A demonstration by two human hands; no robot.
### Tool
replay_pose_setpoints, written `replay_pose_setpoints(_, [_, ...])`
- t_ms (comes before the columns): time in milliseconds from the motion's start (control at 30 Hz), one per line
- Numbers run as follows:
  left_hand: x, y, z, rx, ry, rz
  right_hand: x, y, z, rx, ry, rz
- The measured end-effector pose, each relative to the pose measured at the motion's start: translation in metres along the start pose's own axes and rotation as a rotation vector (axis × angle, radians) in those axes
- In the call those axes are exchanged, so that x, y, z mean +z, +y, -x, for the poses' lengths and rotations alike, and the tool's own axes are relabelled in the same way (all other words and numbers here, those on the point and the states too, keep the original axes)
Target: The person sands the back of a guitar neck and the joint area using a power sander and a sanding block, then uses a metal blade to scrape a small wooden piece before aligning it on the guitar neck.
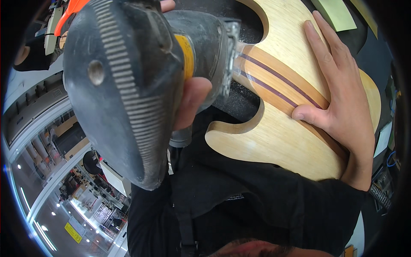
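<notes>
In my left hand (193,102) is a bulky dark grey power sander (107,98) with a ribbed grip and a yellow band. My thumb wraps its near side and one fingertip shows behind it; the other fingers are hidden. Its metal-edged end is beside the striped middle of a pale wooden guitar body (265,137), between the two horns; contact cannot be made out. Brown and dark purple strips (282,83) run along the body's centre. My right hand (349,92) lies palm down across the body, fingers stretched out and thumb on the strips.
Under the guitar body is a black work surface (239,100) speckled with pale dust. A yellow-green pad (337,15) lies beyond it. Small items and a blue cable (390,159) crowd the right edge. An orange object (70,15) is at upper left, above glass panels (55,205).
</notes>
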State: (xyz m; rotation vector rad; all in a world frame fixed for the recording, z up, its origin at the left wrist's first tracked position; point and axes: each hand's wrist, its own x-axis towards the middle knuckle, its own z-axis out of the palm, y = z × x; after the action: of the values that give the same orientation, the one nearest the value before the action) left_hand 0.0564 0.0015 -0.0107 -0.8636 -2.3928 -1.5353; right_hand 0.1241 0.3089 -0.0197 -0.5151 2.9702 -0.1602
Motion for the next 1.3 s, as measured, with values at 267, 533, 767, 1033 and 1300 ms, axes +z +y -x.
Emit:
replay_pose_setpoints(267, [-0.006, -0.003, -0.004, 0.024, -0.075, -0.046, 0.024, 0.010, 0.014, -0.018, 0.222, -0.183])
replay_pose_setpoints(533, [0.009, -0.012, -0.004, 0.024, -0.076, -0.063, 0.031, 0.011, 0.015, -0.013, 0.228, -0.094])
replay_pose_setpoints(767, [-0.002, -0.014, -0.013, 0.010, -0.133, -0.038, 0.027, 0.011, 0.015, -0.022, 0.227, -0.100])
replay_pose_setpoints(1033, [-0.006, -0.015, -0.018, -0.005, -0.184, -0.013, 0.023, 0.005, 0.013, 0.027, 0.212, -0.108])
replay_pose_setpoints(1300, [-0.008, -0.025, -0.020, 0.021, -0.183, -0.080, 0.022, 0.009, 0.014, 0.011, 0.199, -0.092])
